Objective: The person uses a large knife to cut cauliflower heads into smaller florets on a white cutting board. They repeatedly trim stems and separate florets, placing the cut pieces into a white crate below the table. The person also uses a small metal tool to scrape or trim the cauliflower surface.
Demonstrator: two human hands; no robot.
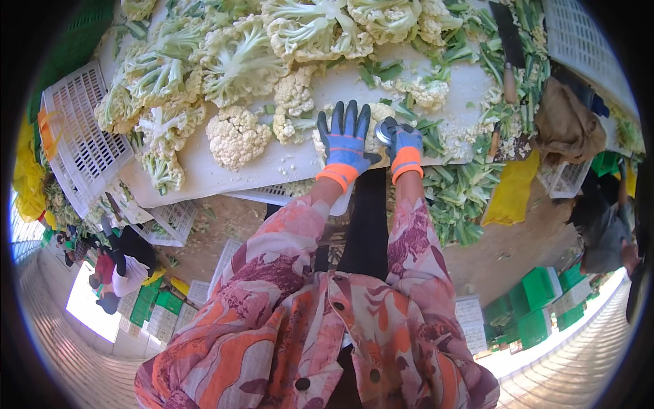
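My left hand (347, 135), in a blue and orange work glove with dark fingers, lies flat on a cauliflower at the table's front edge. Its fingers are stretched out, and the hand hides most of that cauliflower. My right hand (405, 140), gloved alike, grips a round metal tool (382, 132) against the cauliflower's right side; the tool's far part is hidden. To the left, on the white tabletop (301, 168), sit a rounded cauliflower head (238, 137) and a small floret (283, 126). Behind them is a piled heap of cut cauliflower (245, 66).
A cleaver (508, 46) with a wooden handle lies among leaf trimmings at the right. Cut leaves (457, 199) hang below the table's edge. A white plastic crate (84, 138) tilts at the left, and a brown cloth (569, 117) lies at the right. Other people work at both sides.
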